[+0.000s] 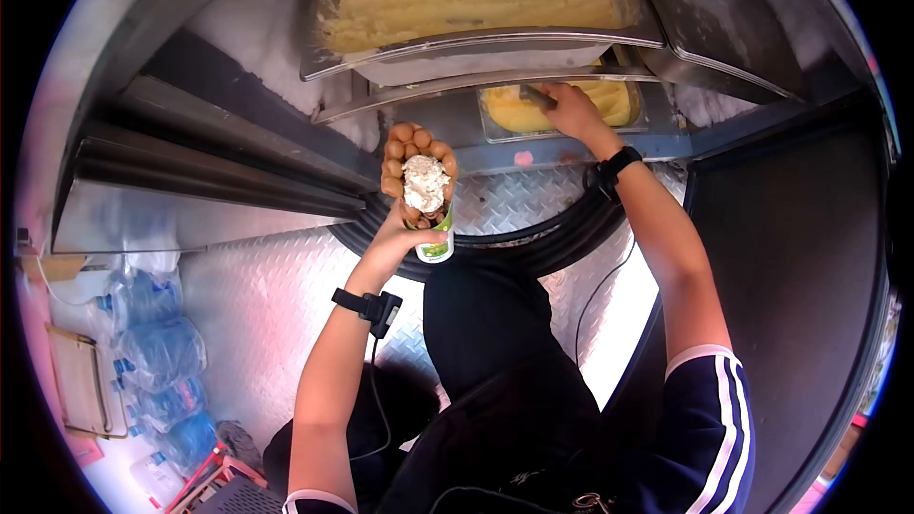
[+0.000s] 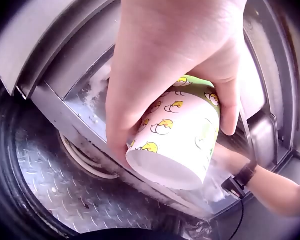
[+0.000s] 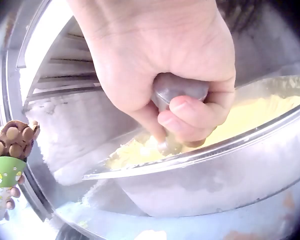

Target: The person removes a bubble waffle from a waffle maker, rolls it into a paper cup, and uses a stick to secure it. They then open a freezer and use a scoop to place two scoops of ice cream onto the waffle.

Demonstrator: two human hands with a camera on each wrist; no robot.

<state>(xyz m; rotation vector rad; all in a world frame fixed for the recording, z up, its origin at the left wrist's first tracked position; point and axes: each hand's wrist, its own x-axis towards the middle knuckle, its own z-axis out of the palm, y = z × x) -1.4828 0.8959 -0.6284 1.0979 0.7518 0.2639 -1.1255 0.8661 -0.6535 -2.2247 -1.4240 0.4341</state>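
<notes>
My left hand (image 1: 390, 246) grips a green and white paper cup (image 1: 436, 249), its thumb across the front. In the left wrist view the cup (image 2: 177, 142) shows small chick-in-eggshell prints. A brown bubble waffle (image 1: 392, 174) stands up out of the cup, with a whitish scoop of ice cream (image 1: 425, 183) nestled in it. My right hand (image 1: 575, 114) curls round the grey handle of a scoop (image 3: 180, 89). It works over the yellow ice cream (image 1: 506, 112) in a clear-rimmed tub (image 3: 190, 182); the scoop's lower end is mostly hidden by the fingers and ice cream.
Above, a larger pan (image 1: 486, 38) of yellow ice cream stands tilted behind a metal bar (image 1: 428, 82). White frost (image 1: 347, 119) coats the freezer's inside. Thick black tubing (image 1: 571, 249) curves below the freezer's edge. Wrapped water bottles (image 1: 162, 352) stand at the left.
</notes>
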